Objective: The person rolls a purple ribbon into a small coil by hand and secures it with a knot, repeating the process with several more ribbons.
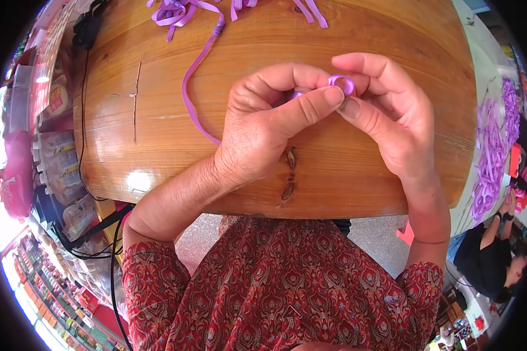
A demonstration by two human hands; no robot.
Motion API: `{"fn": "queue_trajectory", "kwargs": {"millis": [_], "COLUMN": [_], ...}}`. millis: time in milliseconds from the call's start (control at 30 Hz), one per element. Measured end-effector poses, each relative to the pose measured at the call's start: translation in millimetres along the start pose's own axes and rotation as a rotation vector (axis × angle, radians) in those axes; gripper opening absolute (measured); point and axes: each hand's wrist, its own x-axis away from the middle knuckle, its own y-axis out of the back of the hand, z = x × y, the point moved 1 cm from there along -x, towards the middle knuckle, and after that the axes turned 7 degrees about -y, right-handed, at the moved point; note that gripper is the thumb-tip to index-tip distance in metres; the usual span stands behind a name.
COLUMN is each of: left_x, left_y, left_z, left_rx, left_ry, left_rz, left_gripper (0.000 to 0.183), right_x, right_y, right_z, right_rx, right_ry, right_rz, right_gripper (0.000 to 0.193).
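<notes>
A narrow purple ribbon (188,96) curves down the wooden table, with small knots near its upper end, and passes under my left hand (269,111). That hand is closed, its thumb and index finger pinching the ribbon. Between my fingertips a small ribbon loop (348,85) stands up, round and open. My right hand (395,105) meets it from the other side: the thumb tip is at the loop's base, a finger lies behind the loop, and the index finger is raised away from it. The contact behind the loop is partly hidden.
More knotted purple ribbons (175,13) lie at the table's far edge. A thin twisted stick or wire (136,102) rests at the left. Heaps of purple ribbon (490,158) cover a surface at the right, near another person (489,260). Plastic containers (61,155) and cables stand at the left.
</notes>
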Motion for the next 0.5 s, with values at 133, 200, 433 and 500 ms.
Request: {"fn": "queue_trajectory", "kwargs": {"millis": [133,200,433,500], "left_x": [1.0,1.1,2.1,0.2], "left_y": [-2.9,-6.0,-1.4,-3.9], "left_z": [2.3,5.8,1.0,3.4], "left_rx": [0.007,-0.107,-0.494,-0.466], "left_ry": [-0.053,-0.092,-0.187,-0.273], "left_rz": [0.069,-0.002,0.092,-0.005], "left_gripper": [0.008,0.009,0.012,0.003], "right_x": [0.9,1.8,0.0,0.9], "right_y": [2.5,3.5,4.6,4.0], "right_z": [1.3,1.1,3.1,4.5], "right_rx": [-0.076,0.322,1.192,1.228], "right_ry": [-0.022,0.190,0.911,0.955], "right_rz": [0.137,0.052,-0.119,-0.129], "right_gripper": [0.028,0.032,0.037,0.039]}}
